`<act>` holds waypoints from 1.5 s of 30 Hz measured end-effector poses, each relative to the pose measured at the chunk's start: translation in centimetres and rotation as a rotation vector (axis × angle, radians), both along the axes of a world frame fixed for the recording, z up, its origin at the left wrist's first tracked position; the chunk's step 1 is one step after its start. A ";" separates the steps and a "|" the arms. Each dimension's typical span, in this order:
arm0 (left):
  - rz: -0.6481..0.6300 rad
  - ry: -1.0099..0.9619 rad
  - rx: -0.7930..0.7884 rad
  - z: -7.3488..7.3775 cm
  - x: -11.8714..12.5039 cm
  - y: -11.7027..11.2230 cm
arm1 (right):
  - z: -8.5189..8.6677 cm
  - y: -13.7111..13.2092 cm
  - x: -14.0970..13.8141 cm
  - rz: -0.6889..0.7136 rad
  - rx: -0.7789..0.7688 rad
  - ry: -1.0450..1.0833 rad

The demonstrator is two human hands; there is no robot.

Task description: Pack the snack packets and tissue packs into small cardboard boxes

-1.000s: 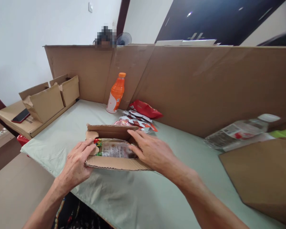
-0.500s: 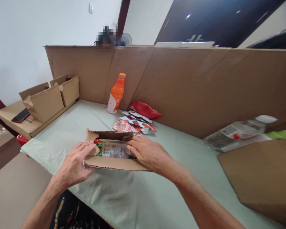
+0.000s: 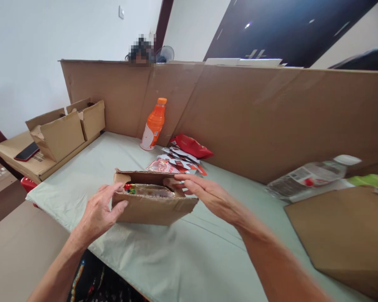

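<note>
In the middle of the table stands a small cardboard box [image 3: 148, 211] with its top flaps up. Inside it lies a plastic food packet [image 3: 151, 191] with a red and green end; much of it is hidden by the front flap. My left hand [image 3: 98, 212] grips the box's left end, thumb on the front flap and fingers at the left side. At the right end, my right hand [image 3: 212, 195] has its fingers stretched out over the right side flap, seemingly touching it. Just behind the box lie several snack packets [image 3: 181, 159] and a red pouch [image 3: 192, 145].
An orange drink bottle [image 3: 153, 124] stands against a tall cardboard partition [image 3: 271, 113]. Two open boxes [image 3: 61, 132] and a phone [image 3: 27, 152] rest on a flat carton at left. To the right lie a clear bottle [image 3: 311, 176] and a cardboard piece [image 3: 340, 235]. A person's head shows behind the partition.
The box's front flap has come up from leaning outward and now covers more of the packet. My right hand's fingers have straightened out and lifted off the packet's end.
</note>
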State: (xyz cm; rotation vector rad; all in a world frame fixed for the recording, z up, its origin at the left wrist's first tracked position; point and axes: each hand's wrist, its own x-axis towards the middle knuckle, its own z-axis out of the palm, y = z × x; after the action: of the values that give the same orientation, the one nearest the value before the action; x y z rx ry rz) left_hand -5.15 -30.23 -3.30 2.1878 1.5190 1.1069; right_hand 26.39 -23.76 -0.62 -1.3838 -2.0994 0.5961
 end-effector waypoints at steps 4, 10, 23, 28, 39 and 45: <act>0.084 -0.045 0.032 -0.7 0.5 0.5 | -1.0 -0.6 -0.4 -0.141 0.149 -0.027; 0.076 -0.053 0.037 -0.7 0.9 0.7 | -2.1 -0.1 -1.0 -0.227 0.516 -0.170; 0.078 0.063 0.031 -1.8 1.0 1.1 | -5.2 -1.3 -1.5 -0.018 0.343 -0.194; 0.058 0.059 0.029 -1.9 0.8 1.6 | -5.5 -1.1 -1.3 -0.005 0.350 -0.201; 0.062 -0.025 0.062 -2.9 0.8 2.0 | -6.2 -1.0 -2.0 -0.075 0.440 -0.016; 0.070 -0.106 0.049 -3.4 0.8 2.2 | -8.5 -1.0 -2.4 -0.069 0.500 0.292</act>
State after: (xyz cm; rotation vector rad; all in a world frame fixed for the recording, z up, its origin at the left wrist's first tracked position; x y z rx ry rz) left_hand -4.34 -28.01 -6.71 2.0852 1.5489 1.2742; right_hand 23.97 -24.74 -9.07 -1.0112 -1.7947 0.2040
